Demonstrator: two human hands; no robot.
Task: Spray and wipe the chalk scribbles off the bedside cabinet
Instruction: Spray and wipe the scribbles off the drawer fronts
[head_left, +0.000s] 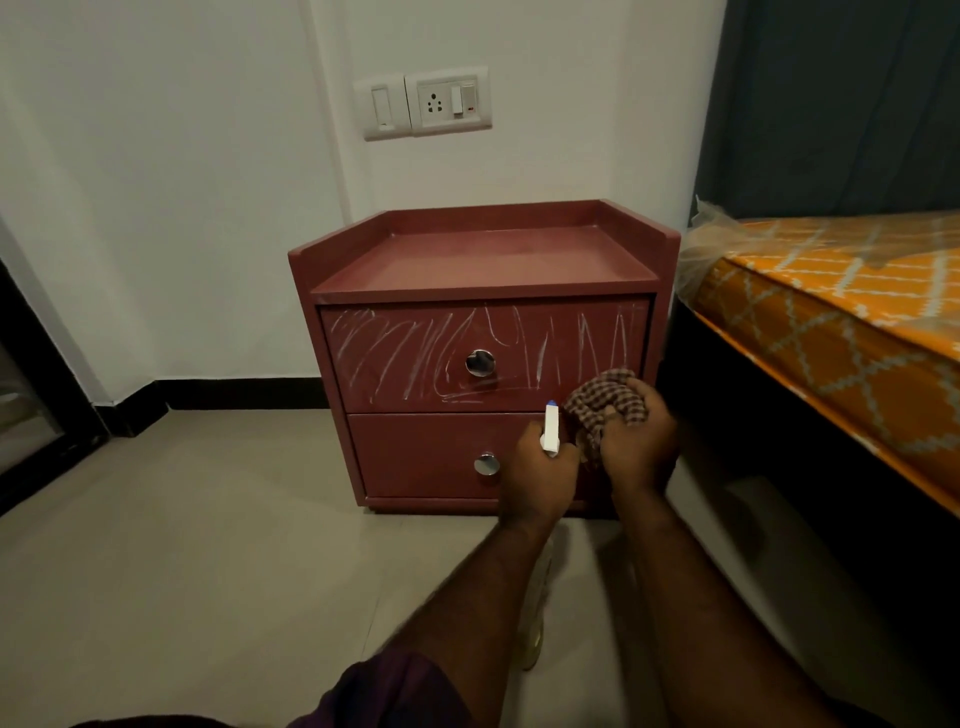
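A dark red bedside cabinet (483, 260) with two drawers stands against the white wall. White chalk scribbles (400, 353) cover the upper drawer front around its round metal knob (480, 362). My left hand (537, 478) grips a spray bottle (550, 428) with a white head and blue nozzle tip, pointed up in front of the lower drawer. The bottle's body (535, 623) hangs below my forearm. My right hand (636, 441) clutches a bunched brown checked cloth (605, 397) beside the nozzle, near the drawers' right side.
A bed with an orange patterned mattress (841, 312) in plastic wrap stands close on the right. A wall socket and switches (426, 104) sit above the cabinet. Beige floor tiles (208, 545) spread to the left, and a dark door frame (36, 405) lies at far left.
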